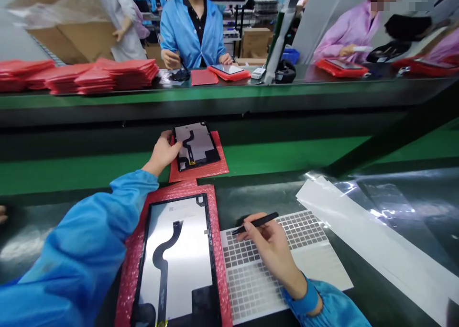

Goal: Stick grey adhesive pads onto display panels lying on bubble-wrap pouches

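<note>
My left hand (pixel 163 153) reaches forward and grips the left edge of a tablet screen panel (pixel 205 143), thumb on top. That panel lies back side up, with a dark ribbon cable, over a red bubble-wrap bag (pixel 223 158). Closer to me, a larger-looking screen panel (pixel 190 250) with a curved black cable rests on another red bubble-wrap bag (pixel 224 288). Black tweezers (pixel 263 220) are pinched in my right hand (pixel 274 250), their tips pointing left. Beneath that hand is a white sheet of small grey square stickers (pixel 322 260).
Long white paper strips (pixel 376 250) and clear film (pixel 394 198) lie on the right. A dark slanted bar (pixel 387 131) crosses there. Beyond the green belt (pixel 279 152), red bag stacks (pixel 125 73) line the far bench, where a person in blue (pixel 190 26) works.
</note>
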A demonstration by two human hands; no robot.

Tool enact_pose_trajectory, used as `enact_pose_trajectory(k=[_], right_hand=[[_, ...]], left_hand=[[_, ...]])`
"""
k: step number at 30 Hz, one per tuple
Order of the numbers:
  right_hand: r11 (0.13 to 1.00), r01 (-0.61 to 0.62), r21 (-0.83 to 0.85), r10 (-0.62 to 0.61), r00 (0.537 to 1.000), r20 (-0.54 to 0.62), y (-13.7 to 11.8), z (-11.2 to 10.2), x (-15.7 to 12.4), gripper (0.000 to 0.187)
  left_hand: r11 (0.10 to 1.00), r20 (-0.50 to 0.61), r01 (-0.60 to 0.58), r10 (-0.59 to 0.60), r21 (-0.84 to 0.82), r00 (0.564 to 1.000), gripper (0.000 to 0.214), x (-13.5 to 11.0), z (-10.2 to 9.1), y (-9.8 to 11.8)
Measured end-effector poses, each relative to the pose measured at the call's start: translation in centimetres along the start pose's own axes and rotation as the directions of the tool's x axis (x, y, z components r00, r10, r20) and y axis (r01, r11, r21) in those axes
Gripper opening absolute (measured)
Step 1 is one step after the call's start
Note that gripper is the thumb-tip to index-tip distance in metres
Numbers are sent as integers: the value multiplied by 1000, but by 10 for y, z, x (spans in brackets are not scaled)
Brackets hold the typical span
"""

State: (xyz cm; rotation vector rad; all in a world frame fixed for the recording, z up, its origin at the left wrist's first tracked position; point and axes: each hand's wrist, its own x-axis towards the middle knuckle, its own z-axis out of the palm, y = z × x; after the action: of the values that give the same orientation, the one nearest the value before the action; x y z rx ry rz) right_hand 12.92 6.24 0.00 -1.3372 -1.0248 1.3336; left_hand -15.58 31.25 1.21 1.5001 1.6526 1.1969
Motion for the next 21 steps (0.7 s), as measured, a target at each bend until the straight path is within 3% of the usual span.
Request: enact_pose_trajectory(k=[3,6,7,8,9,10,11,12,14,17,21], right_hand=[[998,-19,-56,23,997,68,-8,-1,-13,34],[981,-29,-194,58,987,148,-10,-3,-30,27],[970,-34,-240,76,983,165,-8,-3,-37,26],[960,-42,-277,93,980,175,-6,-3,-42,25],[951,-47,-307,107,978,181,-3,-4,-47,24],[943,-47,-330,112,977,180,-1,-4,-51,24],[938,-42,-345,108,979,173,2,-4,-54,24],[935,-28,-353,90,983,161,4,-4,-55,24],[932,16,-361,37,990,138,5,-5,-53,24],[919,87,-386,-39,991,131,2,-4,-40,23],[894,112,-433,-46,986,160,-2,-2,-23,22]], left_hand=[[969,105,-204,190,138,976,34,-60,-20,19],[901,344,-418,359,115,868,15,-156,-35,45],[858,475,-508,420,69,774,15,-189,-38,53],[719,584,-695,556,19,591,23,-221,-41,58],[567,651,-823,618,21,442,27,-250,-42,61],[417,658,-908,675,34,335,26,-274,-41,62],[302,689,-950,672,80,272,28,-292,-40,60],[229,705,-965,664,124,248,28,-306,-37,56],[168,727,-966,636,198,260,29,-321,-31,46],[154,736,-957,613,244,287,32,-323,-23,35],[172,728,-933,587,315,354,39,-320,-14,35]])
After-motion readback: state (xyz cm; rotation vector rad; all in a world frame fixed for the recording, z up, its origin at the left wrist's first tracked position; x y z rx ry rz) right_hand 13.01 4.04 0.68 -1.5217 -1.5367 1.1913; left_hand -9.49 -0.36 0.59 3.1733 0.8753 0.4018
